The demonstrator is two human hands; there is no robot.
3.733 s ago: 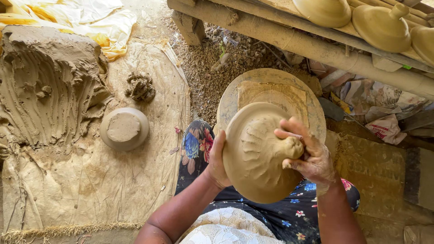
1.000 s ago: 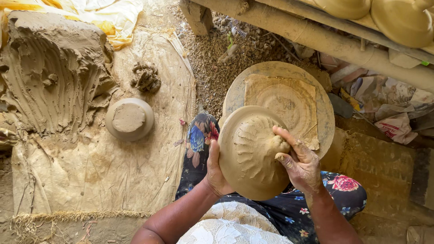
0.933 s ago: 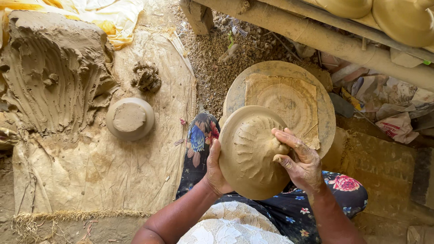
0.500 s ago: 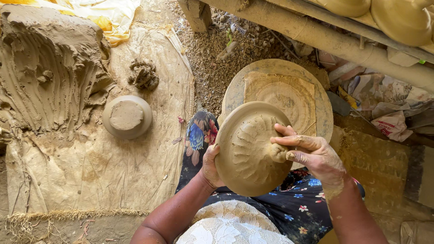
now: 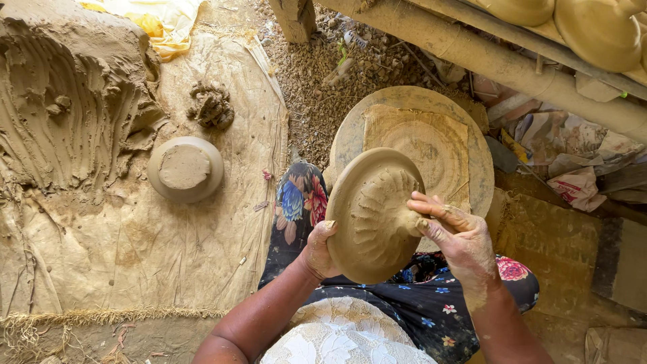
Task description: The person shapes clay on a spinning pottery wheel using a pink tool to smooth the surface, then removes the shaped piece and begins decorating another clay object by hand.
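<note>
Clay lid [image 5: 374, 216], round and domed with a small knob at its centre, is held tilted above the person's lap, in front of a flat round wheel [image 5: 350, 135] on which a square of cloth [image 5: 431, 138] is laid. In the head view, the ground is seen to be covered on the left by a wide, mud-stained sheet [image 5: 135, 249], with gravel and debris [image 5: 323, 67] lying beyond it and a thick wooden beam [image 5: 485, 57] crossing the upper right; pale clay pots [image 5: 593, 34] are stored above that beam. A large mass of wet, furrowed clay [image 5: 60, 108] is heaped at the left edge. On the sheet, a small round bowl [image 5: 185, 168] is set, filled level with clay, and a little knotted lump of clay [image 5: 210, 106] lies just behind it. The lid's rim is gripped from below by the left hand [image 5: 317, 251], fingers curled under it. The knob is pinched by the fingertips of the right hand [image 5: 458, 236], which is coated in clay.
</note>
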